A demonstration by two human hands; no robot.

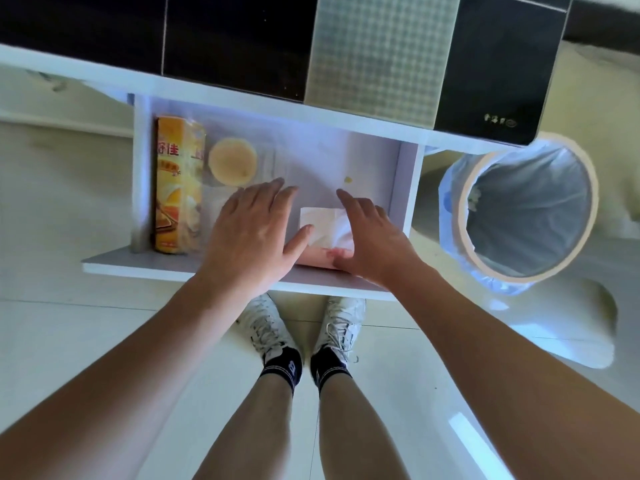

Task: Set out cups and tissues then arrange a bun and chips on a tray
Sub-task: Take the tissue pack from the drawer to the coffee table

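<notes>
The tissue pack (pixel 325 233) lies between 2 flat, straight-fingered hands, left (pixel 254 230) and right (pixel 372 242).

Both forearms are seen bare, with no sleeves, and the left hand (pixel 251 230) and right hand (pixel 372 242) are ungloved. Below them, white lace-up sneakers (pixel 266 327) are worn over dark ankle socks (pixel 282 367) marked with white stripes; the legs are uncovered.

A pale tiled floor (pixel 69 341) shone with glare. A white unit (pixel 242 95) stood against it with one drawer (pixel 207 268) pulled out. Above sat dark glossy panels (pixel 235 39) and a checked strip (pixel 377 50). A bin (pixel 519 209) with a plastic liner stood just right of the drawer.
</notes>
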